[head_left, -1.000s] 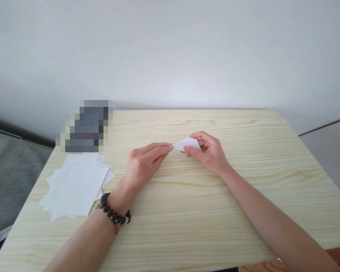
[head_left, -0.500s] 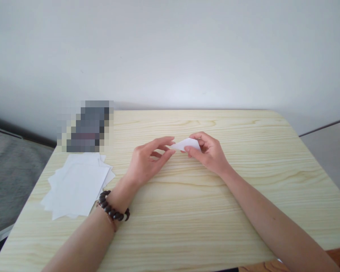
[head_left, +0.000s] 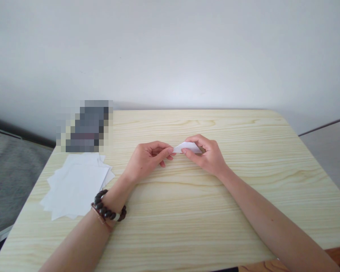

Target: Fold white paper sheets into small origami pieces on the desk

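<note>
Comparing with half a second back, I see the left hand (head_left: 147,158) has changed most: its fingers were spread and loose beside the folded paper (head_left: 188,146), now they are curled in, thumb and forefinger pressed together on the paper's left tip. A second back those same fingers were stretched out straight at that tip. Right hand (head_left: 208,155) has sunk a little toward the table (head_left: 215,211) and the paper came down with it; it keeps its grasp, thumb under and forefinger over the right part of the paper, other fingers tucked behind so that end is partly hidden. Paper is a small white folded piece, held between both hands just above the tabletop, around the middle of the table, slightly toward the far edge. Long axis runs left to right across my view, roughly parallel to the far table edge. The sharp pointed end faces left, into the left fingertips; the wider end sits inside the right hand. Top fold peaks up a bit near the middle. I cannot tell if the paper's underside touches the wood. Beaded bracelet (head_left: 109,209) on the left wrist, shifted slightly left since earlier. Stack of white sheets (head_left: 76,185) lies unmoved at the table's left side, well apart from the hands, with a blurred-out object (head_left: 86,126) just behind it.
</note>
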The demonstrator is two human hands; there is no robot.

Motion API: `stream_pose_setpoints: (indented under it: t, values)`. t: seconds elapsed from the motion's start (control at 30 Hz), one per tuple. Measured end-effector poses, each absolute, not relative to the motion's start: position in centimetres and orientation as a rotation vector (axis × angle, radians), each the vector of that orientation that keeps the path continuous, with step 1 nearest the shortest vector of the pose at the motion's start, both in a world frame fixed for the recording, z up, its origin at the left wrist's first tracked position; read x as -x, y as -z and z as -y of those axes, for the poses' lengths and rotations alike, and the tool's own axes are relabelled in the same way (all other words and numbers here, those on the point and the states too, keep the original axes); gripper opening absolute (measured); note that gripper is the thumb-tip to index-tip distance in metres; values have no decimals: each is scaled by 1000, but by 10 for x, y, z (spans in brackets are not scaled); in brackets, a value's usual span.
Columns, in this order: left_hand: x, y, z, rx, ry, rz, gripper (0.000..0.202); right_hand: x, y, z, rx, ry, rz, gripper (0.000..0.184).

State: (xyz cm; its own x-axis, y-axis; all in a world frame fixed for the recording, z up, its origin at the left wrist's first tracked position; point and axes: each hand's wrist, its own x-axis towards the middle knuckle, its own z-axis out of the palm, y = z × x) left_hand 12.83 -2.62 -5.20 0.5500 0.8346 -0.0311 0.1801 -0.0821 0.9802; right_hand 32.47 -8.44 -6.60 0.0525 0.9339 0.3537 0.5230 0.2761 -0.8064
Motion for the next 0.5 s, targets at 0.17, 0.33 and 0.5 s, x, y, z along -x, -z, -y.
stream_pose_setpoints:
  t: [0.17,0.33,0.5]
  values:
    - [-131,56,29,-1761,-631,-957,23,-324,68,85,1363,-470,1637,12]
    - [-129,53,30,-1936,-708,-1059,22,-326,67,84,1348,-640,1569,29]
    - [-125,48,26,-1888,-763,-1205,20,-329,67,83,1308,-890,1434,35]
